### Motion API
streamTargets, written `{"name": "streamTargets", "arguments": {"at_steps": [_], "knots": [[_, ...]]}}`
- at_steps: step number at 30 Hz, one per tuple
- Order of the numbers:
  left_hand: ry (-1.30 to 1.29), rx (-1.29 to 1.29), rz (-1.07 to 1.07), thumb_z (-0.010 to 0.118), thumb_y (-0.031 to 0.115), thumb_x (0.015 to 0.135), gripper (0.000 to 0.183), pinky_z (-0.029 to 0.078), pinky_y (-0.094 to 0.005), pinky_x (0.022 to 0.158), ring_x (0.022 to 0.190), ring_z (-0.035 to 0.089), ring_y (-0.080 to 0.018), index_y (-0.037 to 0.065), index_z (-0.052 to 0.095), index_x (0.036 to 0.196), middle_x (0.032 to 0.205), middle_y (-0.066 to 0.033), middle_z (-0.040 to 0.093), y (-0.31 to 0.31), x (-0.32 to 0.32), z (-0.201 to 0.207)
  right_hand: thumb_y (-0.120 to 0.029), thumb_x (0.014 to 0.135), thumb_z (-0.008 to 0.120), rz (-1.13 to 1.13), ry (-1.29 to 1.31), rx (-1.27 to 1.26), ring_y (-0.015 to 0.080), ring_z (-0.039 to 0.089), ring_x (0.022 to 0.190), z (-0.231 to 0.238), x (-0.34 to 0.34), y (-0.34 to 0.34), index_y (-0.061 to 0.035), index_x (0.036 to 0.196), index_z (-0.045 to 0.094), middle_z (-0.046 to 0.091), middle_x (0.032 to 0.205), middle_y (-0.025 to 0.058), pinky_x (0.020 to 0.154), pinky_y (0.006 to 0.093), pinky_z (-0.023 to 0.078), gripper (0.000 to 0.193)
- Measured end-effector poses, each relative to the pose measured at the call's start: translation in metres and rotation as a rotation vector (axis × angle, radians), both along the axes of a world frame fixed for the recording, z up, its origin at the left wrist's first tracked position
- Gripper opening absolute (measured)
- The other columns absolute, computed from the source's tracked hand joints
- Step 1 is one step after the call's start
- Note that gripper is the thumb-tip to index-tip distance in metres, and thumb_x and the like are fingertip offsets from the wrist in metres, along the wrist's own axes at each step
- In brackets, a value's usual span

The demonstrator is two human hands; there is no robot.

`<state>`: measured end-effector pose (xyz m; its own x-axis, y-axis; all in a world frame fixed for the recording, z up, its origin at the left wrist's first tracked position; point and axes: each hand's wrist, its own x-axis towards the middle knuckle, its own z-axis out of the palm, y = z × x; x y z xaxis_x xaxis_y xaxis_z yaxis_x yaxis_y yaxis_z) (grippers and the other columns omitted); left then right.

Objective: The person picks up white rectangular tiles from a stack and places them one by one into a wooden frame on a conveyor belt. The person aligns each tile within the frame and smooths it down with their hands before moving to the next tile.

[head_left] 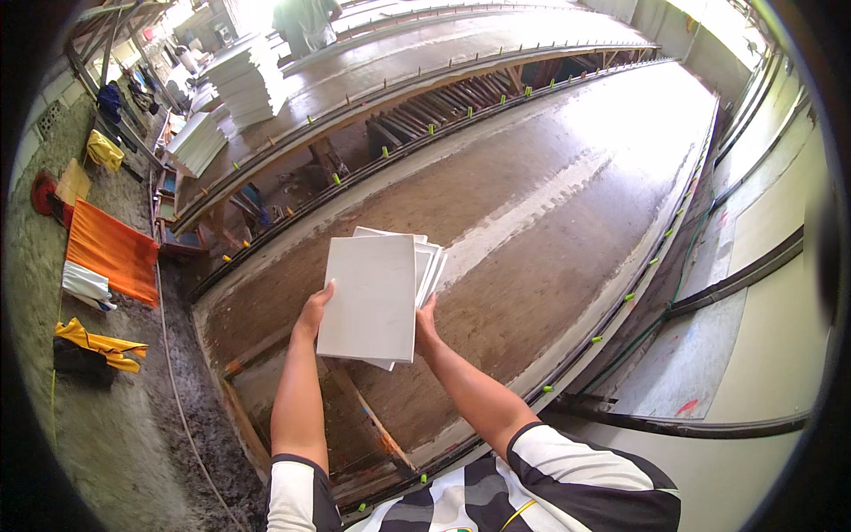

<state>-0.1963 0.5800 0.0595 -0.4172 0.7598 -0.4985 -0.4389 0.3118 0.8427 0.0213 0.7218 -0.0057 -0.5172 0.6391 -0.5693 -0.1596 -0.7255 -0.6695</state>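
Observation:
Between my two hands I hold a small stack of white rectangular panels [368,297] above the near end of the long table. My left hand [314,310] grips the left edge, its thumb lying on the front face. Along the opposite side, my right hand [426,321] is closed around the edges, where several panels fan out unevenly. The rest of my fingers are hidden behind the stack.
The long brown table [532,239] has green clips [596,340] along its edges. Stacked white sheets [244,84] stand on a parallel table beyond, near a person [306,27]. An orange cloth [111,253] hangs at left. Wooden bars [377,421] lie below my arms.

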Motion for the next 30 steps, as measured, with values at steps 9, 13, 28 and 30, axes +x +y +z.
{"name": "streamTargets", "arguments": {"at_steps": [9, 13, 28, 30], "knots": [[-0.002, 0.042, 0.067, 0.053, 0.043, 0.104, 0.060, 0.049, -0.0386, 0.099, 0.117, 0.063, -0.0268, -0.006, 0.054, 0.138, 0.129, -0.0180, 0.064, 0.123, 0.080, 0.033, -0.012, 0.081, 0.075, -0.034, -0.042, 0.146, 0.0389, 0.056, 0.124, 0.031, 0.070, 0.131, -0.0223, 0.162, -0.007, 0.029, 0.154, 0.0304, 0.094, 0.0475, 0.055, 0.116], [0.019, 0.051, -0.035, 0.055, 0.043, 0.103, 0.058, 0.049, -0.0362, 0.098, 0.113, 0.064, -0.0235, -0.007, 0.058, 0.134, 0.124, -0.0158, 0.067, 0.265, 0.114, 0.028, -0.012, 0.085, 0.073, -0.263, 0.000, 0.169, 0.0379, 0.065, 0.105, -0.012, 0.109, 0.255, -0.0192, 0.162, -0.007, 0.038, 0.144, 0.0351, 0.080, 0.0429, 0.060, 0.111], [0.220, 0.200, 0.311, 0.061, 0.052, 0.099, 0.049, 0.039, -0.0246, 0.073, 0.081, 0.046, -0.0058, 0.005, 0.073, 0.100, 0.087, 0.0062, 0.058, 0.325, 0.175, 0.024, -0.024, 0.096, 0.067, -0.260, -0.529, 0.820, 0.0255, 0.065, 0.100, 0.057, 0.177, 0.419, 0.0022, 0.138, 0.053, 0.066, 0.116, 0.0162, 0.091, 0.0374, 0.051, 0.051], [0.192, 0.230, 0.251, 0.060, 0.052, 0.100, 0.046, 0.038, -0.0232, 0.070, 0.077, 0.044, -0.0036, 0.008, 0.069, 0.090, 0.083, 0.0086, 0.054, 0.298, 0.172, 0.018, -0.026, 0.099, 0.063, -0.087, -0.396, 0.835, 0.0206, 0.064, 0.089, 0.114, 0.173, 0.371, 0.0023, 0.136, 0.053, 0.068, 0.104, 0.0131, 0.080, 0.0341, 0.053, 0.048]]}}
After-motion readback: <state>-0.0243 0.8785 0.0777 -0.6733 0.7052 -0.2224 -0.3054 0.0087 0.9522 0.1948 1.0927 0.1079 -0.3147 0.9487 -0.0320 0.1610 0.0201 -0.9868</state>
